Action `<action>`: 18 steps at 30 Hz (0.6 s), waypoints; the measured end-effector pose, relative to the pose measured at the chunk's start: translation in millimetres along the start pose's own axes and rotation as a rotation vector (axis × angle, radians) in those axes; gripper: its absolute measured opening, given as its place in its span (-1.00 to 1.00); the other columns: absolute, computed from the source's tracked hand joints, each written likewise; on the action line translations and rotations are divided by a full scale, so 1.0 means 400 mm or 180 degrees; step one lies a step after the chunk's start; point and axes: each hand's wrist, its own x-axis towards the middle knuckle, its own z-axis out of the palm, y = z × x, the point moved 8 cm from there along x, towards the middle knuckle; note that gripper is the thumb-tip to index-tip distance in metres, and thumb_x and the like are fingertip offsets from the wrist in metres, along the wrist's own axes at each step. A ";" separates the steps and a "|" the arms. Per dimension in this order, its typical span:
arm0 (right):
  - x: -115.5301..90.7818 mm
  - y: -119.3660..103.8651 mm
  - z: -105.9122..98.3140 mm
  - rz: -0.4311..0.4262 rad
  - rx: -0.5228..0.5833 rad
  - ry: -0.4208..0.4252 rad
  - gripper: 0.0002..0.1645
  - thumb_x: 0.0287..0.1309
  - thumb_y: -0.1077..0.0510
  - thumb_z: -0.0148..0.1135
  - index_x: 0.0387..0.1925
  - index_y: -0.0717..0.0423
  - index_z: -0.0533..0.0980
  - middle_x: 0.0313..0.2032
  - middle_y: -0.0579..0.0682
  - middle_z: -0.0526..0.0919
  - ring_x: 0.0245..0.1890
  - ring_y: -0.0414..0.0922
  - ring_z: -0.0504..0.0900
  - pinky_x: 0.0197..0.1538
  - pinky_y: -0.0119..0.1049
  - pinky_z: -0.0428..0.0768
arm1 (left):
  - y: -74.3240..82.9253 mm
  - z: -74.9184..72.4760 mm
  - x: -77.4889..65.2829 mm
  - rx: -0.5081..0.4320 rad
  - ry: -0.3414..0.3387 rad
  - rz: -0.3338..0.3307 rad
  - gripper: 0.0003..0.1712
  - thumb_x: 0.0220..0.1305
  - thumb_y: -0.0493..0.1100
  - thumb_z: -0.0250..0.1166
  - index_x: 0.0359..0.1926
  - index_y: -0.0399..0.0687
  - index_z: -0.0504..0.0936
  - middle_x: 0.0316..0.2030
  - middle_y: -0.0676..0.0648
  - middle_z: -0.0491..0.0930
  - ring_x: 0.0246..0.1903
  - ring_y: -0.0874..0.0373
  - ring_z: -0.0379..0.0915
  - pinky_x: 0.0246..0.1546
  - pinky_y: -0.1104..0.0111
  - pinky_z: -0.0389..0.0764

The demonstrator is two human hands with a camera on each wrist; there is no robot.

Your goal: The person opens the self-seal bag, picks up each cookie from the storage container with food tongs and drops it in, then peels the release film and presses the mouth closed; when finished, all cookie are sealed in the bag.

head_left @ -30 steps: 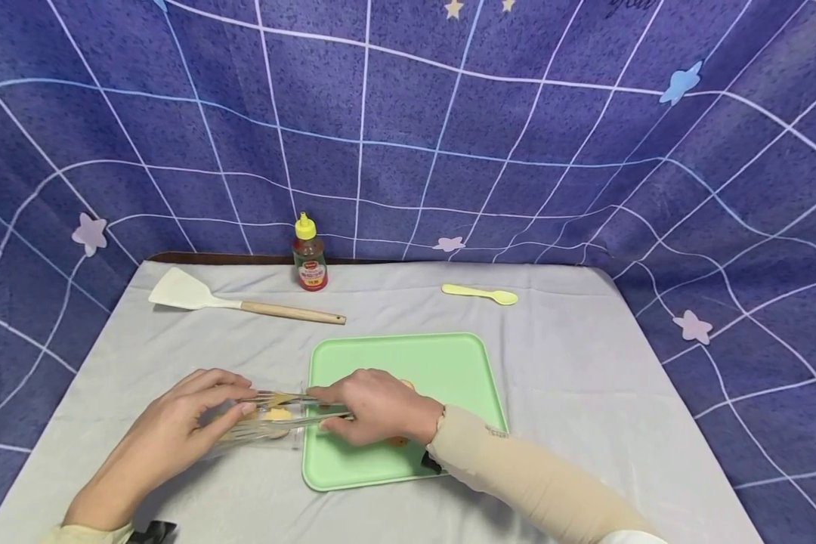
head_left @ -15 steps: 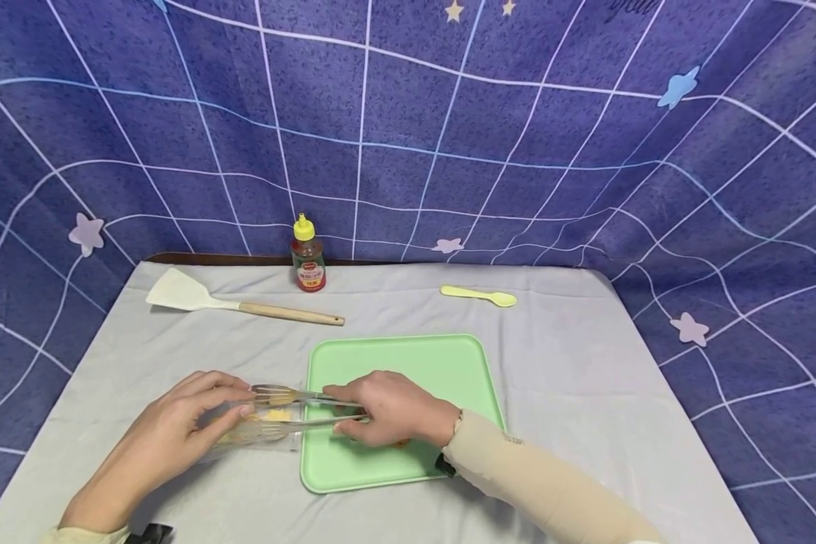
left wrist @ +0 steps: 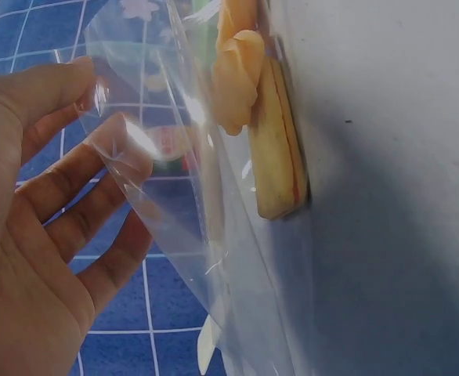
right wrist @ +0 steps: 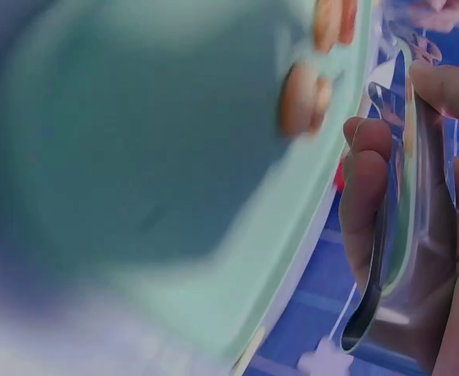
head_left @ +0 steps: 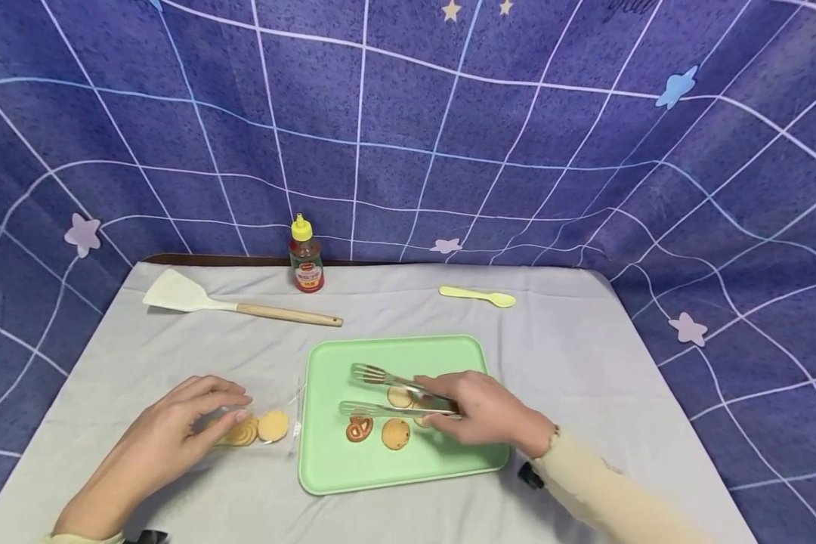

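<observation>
My left hand (head_left: 166,438) holds up the edge of a clear plastic bag (left wrist: 182,227) at its mouth, with thumb and fingertips at the film. In the bag lie a pale round cookie (head_left: 273,426), a ridged swirl cookie (head_left: 243,433) and a long sandwich biscuit (left wrist: 275,157). My right hand (head_left: 486,412) grips metal tongs (head_left: 387,412), whose two slotted ends stand apart over the green tray (head_left: 381,481) with nothing caught between them. On the tray are a small pretzel (head_left: 359,429), a dotted round cookie (head_left: 396,434) and pale cookies partly hidden by the tongs.
A spatula (head_left: 245,308) with a white blade and wooden handle lies at the back left. Behind it stands a yellow-capped sauce bottle (head_left: 307,261). A yellow spoon (head_left: 479,295) rests beyond the tray, and a blue grid-patterned curtain (head_left: 408,113) hangs behind the table.
My right hand has drawn the tongs rightward from over the bag to over the tray, and their ends have spread. The left hand has stayed at the bag.
</observation>
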 end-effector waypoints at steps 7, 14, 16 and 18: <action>-0.120 0.102 -0.054 0.0527 -0.0019 0.0017 -0.30 0.12 -0.14 0.26 0.24 0.06 0.39 -0.20 -0.27 0.64 -0.71 -0.42 0.28 -0.56 -0.46 0.35 | 0.001 0.011 0.004 -0.0006 -0.0018 -0.0011 -0.74 0.02 -0.13 0.46 -0.23 0.28 0.67 -0.15 0.24 0.51 -0.10 0.27 0.40 -0.01 0.67 0.21; -0.188 0.136 -0.074 0.0694 -0.0161 0.0099 -0.32 0.12 -0.16 0.26 0.22 0.03 0.41 -0.16 -0.27 0.63 -0.65 -0.41 0.33 -0.40 -0.43 0.39 | 0.008 0.018 0.012 0.0003 -0.0023 0.0021 -0.73 0.01 -0.14 0.46 -0.24 0.30 0.66 -0.16 0.24 0.51 -0.11 0.26 0.41 -0.01 0.66 0.21; -0.199 0.138 -0.073 0.0700 -0.0173 0.0098 -0.32 0.11 -0.16 0.27 0.22 0.02 0.41 -0.20 -0.29 0.63 -0.67 -0.43 0.31 -0.43 -0.44 0.39 | 0.010 0.019 0.014 0.0001 -0.0033 0.0021 -0.74 0.02 -0.14 0.46 -0.24 0.30 0.66 -0.16 0.25 0.51 -0.11 0.27 0.41 -0.01 0.66 0.21; -0.209 0.139 -0.070 0.0710 -0.0170 0.0086 -0.31 0.10 -0.16 0.28 0.22 0.03 0.41 -0.28 -0.30 0.61 -0.68 -0.43 0.31 -0.46 -0.45 0.38 | 0.011 0.019 0.015 -0.0004 -0.0043 0.0015 -0.74 0.02 -0.14 0.45 -0.24 0.30 0.66 -0.16 0.25 0.51 -0.11 0.27 0.40 -0.02 0.65 0.22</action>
